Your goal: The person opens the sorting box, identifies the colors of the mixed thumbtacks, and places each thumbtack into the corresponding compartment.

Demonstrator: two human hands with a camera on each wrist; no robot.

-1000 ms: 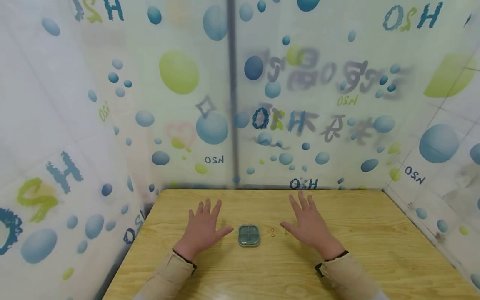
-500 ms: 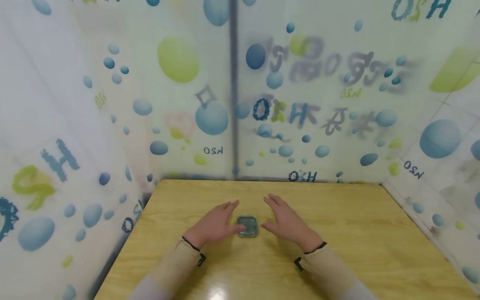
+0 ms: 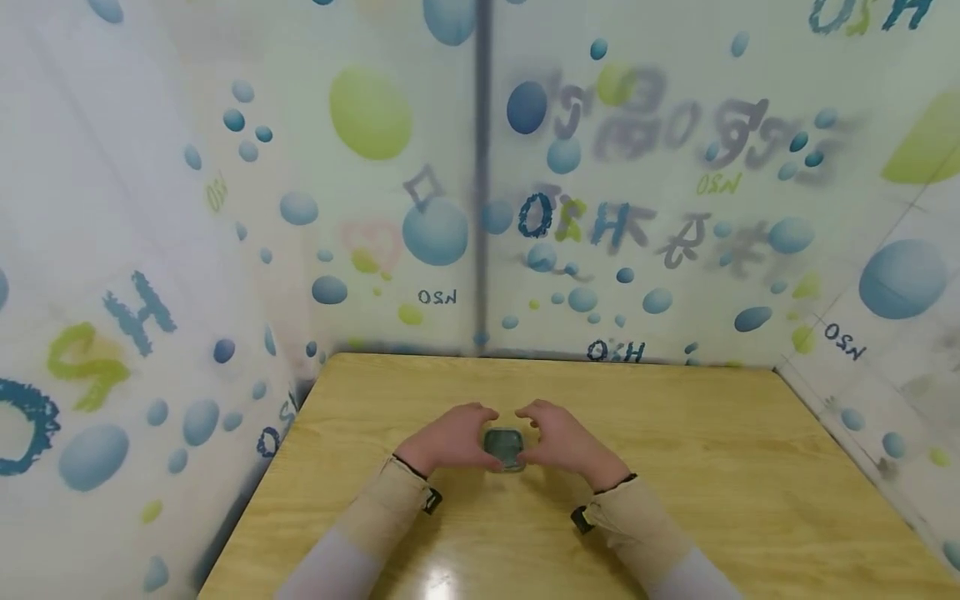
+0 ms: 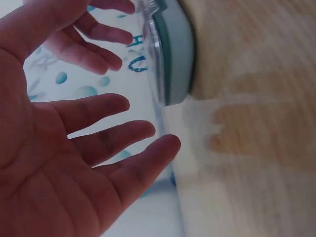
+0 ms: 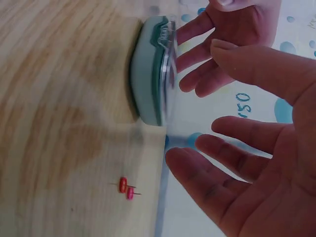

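Note:
A small green square box with a clear lid sits on the table between the hands. My left hand curves around its left side, fingers loosely bent. On the other side, my right hand bends toward it the same way. Both thumbs come close to the near edge in the head view; contact there is hard to tell. Each wrist view shows bent fingers apart from the box. Beyond the box, the right wrist view holds a red piece and a pink piece, both tiny with thin stems. The head view hides them.
The wooden table extends around the hands and meets a patterned curtain wall at its far edge. Another wall stands along the left side, and one more on the right.
Both hands have moved inward from either side, fingers going from spread to bent around the box. The small pieces right of the box have become hidden in the head view.

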